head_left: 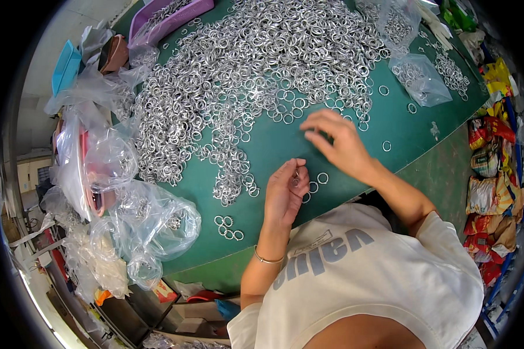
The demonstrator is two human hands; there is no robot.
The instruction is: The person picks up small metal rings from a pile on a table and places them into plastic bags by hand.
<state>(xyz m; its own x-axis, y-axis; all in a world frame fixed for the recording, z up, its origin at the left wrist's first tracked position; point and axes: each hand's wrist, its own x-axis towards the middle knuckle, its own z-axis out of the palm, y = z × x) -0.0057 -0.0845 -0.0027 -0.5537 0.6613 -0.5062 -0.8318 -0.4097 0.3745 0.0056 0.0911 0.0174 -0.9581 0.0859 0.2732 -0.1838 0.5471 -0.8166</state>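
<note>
From my end I see the left hand pinching what looks like a metal ring, while the right hand hovers over the green table with thumb and fingers parted, gripping nothing that I can see. I judge that little is done: a small cluster of rings sits apart near the front edge and a few loose rings lie just beside the left hand, but the big heap is left. Rings also lie in the purple tray, the clear bag at left and the smaller bag at right.
</note>
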